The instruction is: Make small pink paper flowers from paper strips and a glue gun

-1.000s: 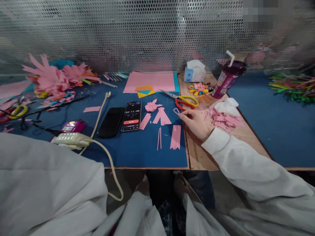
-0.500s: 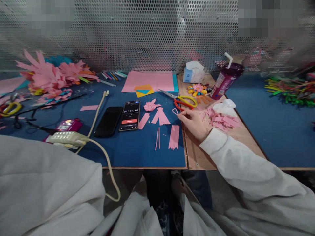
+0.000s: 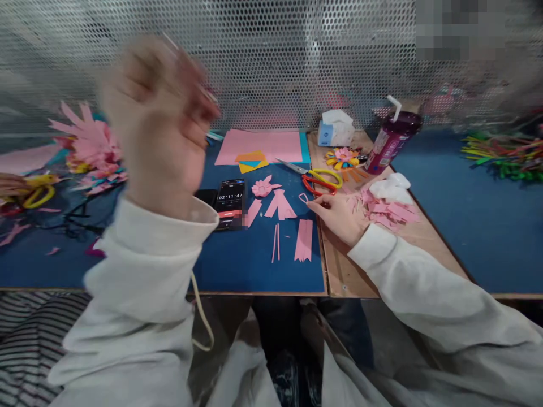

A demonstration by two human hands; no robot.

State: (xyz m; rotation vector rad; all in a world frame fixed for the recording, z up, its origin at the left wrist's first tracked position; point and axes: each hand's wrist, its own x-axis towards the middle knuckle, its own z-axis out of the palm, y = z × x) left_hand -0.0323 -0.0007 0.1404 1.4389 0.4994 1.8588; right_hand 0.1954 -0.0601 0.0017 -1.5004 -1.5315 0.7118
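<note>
My left hand (image 3: pixel 156 113) is raised high in front of the mesh wall, blurred by motion. Its fingers are curled, and a thin pale edge shows at them; what it is I cannot make out. Low over the wooden strip, my right hand (image 3: pixel 337 215) pinches a narrow pink paper strip bent into a loop (image 3: pixel 302 198). Just beyond it are scissors (image 3: pixel 321 180) with red and yellow handles. To its left lie a pink paper flower (image 3: pixel 262 187), fringed pink paper pieces (image 3: pixel 280 206), two thin strips (image 3: pixel 276 243) and a notched pink piece (image 3: pixel 304 241).
A phone (image 3: pixel 231 198) shows a timer. Pink scraps (image 3: pixel 390 212), a purple bottle (image 3: pixel 392 141) with a straw and a tissue pack (image 3: pixel 335 131) stand right. Pink sheets (image 3: pixel 263 146) lie behind. At far left, another person's hand (image 3: pixel 11 183) is by yellow-handled scissors (image 3: pixel 40 195).
My left arm has come up from below the table edge, lifting the hand before the wall and covering part of the left side. My right hand keeps its pinch on the loop.
</note>
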